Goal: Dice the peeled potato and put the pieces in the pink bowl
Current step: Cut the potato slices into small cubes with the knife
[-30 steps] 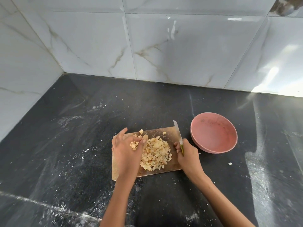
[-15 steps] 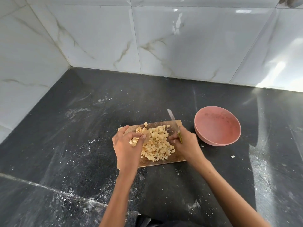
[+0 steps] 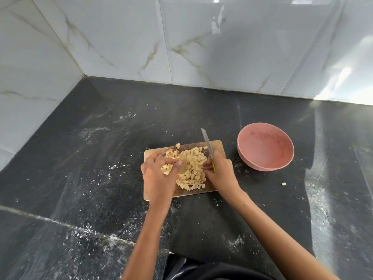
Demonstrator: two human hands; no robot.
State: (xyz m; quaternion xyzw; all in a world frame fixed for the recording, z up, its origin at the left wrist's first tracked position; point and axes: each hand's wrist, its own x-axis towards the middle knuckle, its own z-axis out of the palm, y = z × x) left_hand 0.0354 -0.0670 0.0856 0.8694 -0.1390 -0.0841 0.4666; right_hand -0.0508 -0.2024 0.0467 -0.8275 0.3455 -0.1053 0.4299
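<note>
A heap of diced potato pieces [image 3: 192, 168] lies on a small wooden cutting board [image 3: 217, 145] on the black counter. My left hand [image 3: 158, 174] curls around the left side of the heap, with several cubes held between its fingers and thumb. My right hand [image 3: 221, 174] presses against the right side of the heap while gripping a knife [image 3: 207, 146] by its yellow handle, blade pointing away from me. The pink bowl [image 3: 265, 146] stands to the right of the board with no potato in it.
One stray potato cube [image 3: 284, 184] lies on the black counter [image 3: 101, 158] right of the board. White dust speckles the counter. Marble-tiled walls [image 3: 201, 41] close off the back and left side.
Both hands have closed in on the heap from either side, gathering the pieces tighter. The knife moved left with my right hand. The camera view shifted slightly downward.
</note>
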